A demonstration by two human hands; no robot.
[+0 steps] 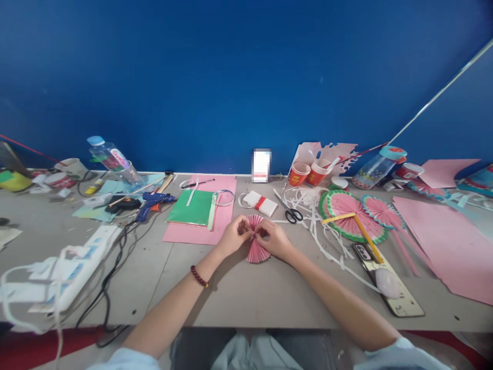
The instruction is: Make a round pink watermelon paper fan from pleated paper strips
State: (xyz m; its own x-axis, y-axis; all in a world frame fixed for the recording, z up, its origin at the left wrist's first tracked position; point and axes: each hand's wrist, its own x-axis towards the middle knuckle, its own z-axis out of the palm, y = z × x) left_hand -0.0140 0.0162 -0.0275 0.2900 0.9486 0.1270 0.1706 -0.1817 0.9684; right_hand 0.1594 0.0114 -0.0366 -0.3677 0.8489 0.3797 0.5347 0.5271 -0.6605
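Observation:
Both hands meet at the pinched middle of a pink pleated paper fan (258,253), held just over the front part of the table. My left hand (235,234) closes its fingertips on the fan's centre from the left. From the right, my right hand (274,239) pinches the same spot. Pleats spread out above and below the fingers, like a bow tie. Whatever lies between the fingertips at the centre is hidden. Behind the fan is a white folded bundle (261,203) with a red band. Black-handled scissors (292,215) lie to the right of it.
Left are green paper (190,208) on a pink sheet (173,235), a blue glue gun (152,204) and a power strip (87,267). Right are white paper strips (318,241), finished watermelon-like paper fans (372,226), a phone (400,293), paper cups (299,174) and pink sheets (454,252).

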